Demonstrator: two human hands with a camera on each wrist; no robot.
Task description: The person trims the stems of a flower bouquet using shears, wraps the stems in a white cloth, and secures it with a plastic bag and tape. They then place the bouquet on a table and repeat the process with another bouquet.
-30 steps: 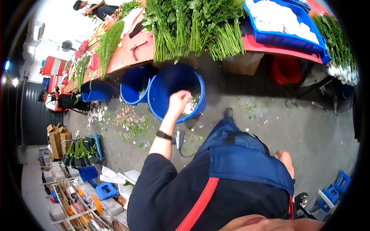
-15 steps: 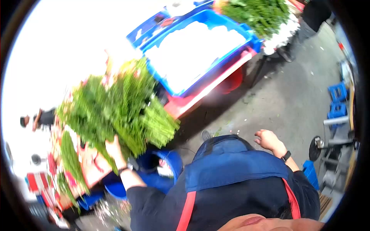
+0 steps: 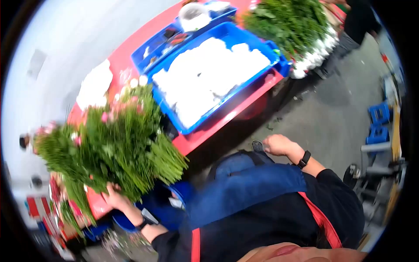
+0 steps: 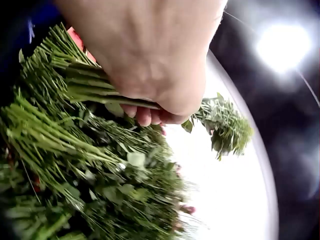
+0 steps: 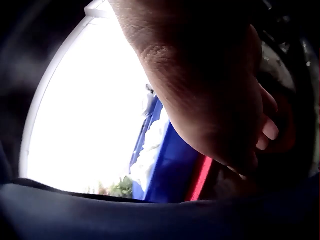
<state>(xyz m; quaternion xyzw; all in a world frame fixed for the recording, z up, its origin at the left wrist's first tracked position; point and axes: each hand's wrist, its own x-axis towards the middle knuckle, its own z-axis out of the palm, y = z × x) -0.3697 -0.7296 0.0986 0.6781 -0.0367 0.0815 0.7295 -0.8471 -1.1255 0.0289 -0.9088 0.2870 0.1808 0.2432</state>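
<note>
My left hand [image 3: 117, 200] grips a bunch of green stems [image 4: 92, 85] at the table's near edge. In the left wrist view its fingers curl round the stems, and the leafy end [image 4: 227, 125] sticks out past the hand. Other leafy flower bunches [image 3: 126, 148] lie in a pile right beside it, with pink blooms at their far ends. My right hand [image 3: 279, 145] hangs in front of the apron [image 3: 244, 192], fingers loosely curled around nothing. In the right wrist view this hand [image 5: 210, 100] is dark.
On the red table [image 3: 227, 118] stands a blue tray [image 3: 188, 127] heaped with white material [image 3: 218, 70]. More bunches [image 3: 288, 26] with white-wrapped heads lie beyond it. Blue bins [image 3: 181, 192] stand below the table on the left. Another person [image 3: 360, 26] stands at the far right.
The head view has swung toward the tray. My left hand has gone from above a blue bin to the bunches and now grips stems. My right hand has come forward from my side.
</note>
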